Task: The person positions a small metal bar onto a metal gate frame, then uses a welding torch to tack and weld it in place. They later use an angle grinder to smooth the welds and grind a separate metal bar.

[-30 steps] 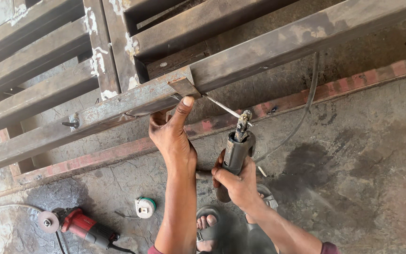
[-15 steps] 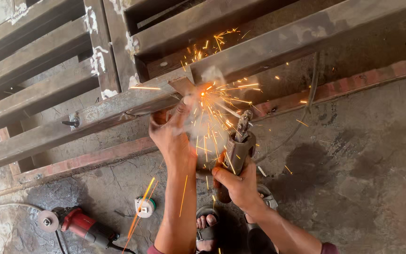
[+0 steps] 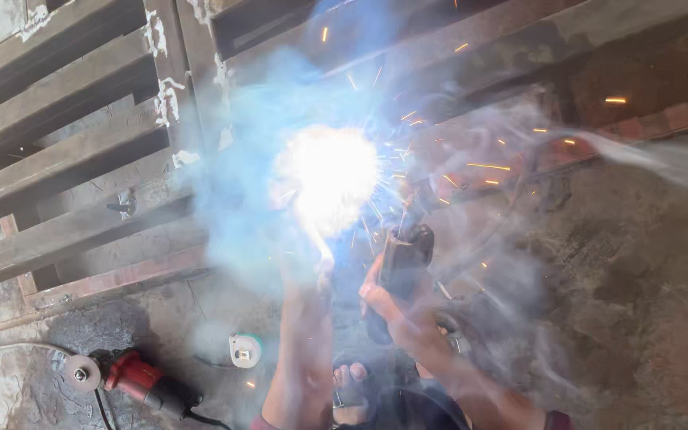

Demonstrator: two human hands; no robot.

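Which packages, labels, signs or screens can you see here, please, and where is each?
No signs or screens show.
Small roll: on the floor, left of the left forearm; round, white with a green edge; whether it carries a label cannot be told.

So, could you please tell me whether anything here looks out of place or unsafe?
Yes: the bare left hand is right under the welding flash amid sparks, and an angle grinder lies loose on the floor.

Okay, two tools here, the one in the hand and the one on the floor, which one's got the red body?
The angle grinder lying on the floor at lower left: red body, grey disc, untouched. The other, the dark electrode holder, is gripped in the right hand.
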